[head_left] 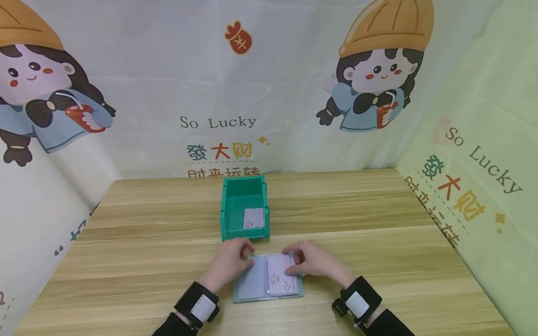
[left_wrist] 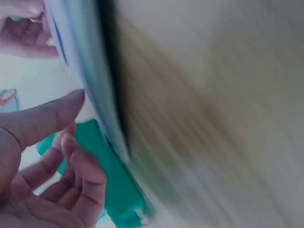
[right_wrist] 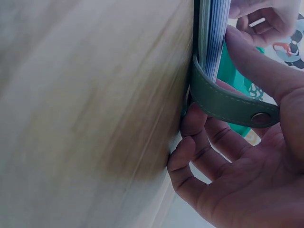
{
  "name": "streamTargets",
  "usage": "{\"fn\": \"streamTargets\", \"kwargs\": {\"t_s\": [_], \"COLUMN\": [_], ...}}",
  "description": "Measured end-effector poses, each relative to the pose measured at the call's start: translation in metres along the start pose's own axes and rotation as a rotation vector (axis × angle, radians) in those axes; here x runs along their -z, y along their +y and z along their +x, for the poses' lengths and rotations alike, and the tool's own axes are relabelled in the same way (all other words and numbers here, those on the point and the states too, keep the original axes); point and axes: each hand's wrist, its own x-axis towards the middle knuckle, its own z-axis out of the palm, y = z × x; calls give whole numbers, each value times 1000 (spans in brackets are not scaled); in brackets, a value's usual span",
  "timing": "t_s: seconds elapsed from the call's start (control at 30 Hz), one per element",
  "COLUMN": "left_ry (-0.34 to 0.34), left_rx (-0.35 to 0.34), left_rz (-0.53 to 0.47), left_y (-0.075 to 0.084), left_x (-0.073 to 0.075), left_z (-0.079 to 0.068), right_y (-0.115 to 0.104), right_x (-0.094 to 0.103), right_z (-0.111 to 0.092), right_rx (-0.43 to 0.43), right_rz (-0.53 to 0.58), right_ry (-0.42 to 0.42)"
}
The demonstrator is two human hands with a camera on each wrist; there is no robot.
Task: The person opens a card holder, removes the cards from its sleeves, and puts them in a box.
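A small card holder [head_left: 252, 282] with a pale green cover and clear sleeve pages lies spread on the table. A light patterned card [head_left: 279, 275] shows on its right page. My right hand [head_left: 315, 260] grips the holder's right side, thumb on the page and fingers curled at the edge. Its snap strap [right_wrist: 228, 102] sticks out past that hand's fingers. My left hand [head_left: 231, 261] is at the upper left corner, thumb at the left page and other fingers loosely bent, holding nothing. Behind it stands a green bin [head_left: 224, 212] with another patterned card [head_left: 254, 218] inside.
The wooden table [head_left: 370, 210] extends to both sides of the holder. A printed cloth [head_left: 286, 93] hangs behind it, with more printed cloth at the left and right.
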Motion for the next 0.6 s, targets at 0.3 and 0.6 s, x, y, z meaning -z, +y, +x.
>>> {"fn": "streamTargets", "kwargs": {"t_s": [0.3,0.6], "left_ry": [-91,-116], "left_rx": [-68,19], "left_rz": [-74,-137], "left_y": [13,12], "left_x": [-11,-16], "left_z": [6,9], "right_y": [2,3], "right_x": [0,1], "right_z": [1,0], "right_rx": [-14,10], "right_rz": [20,20], "right_ry": [0,-17]}}
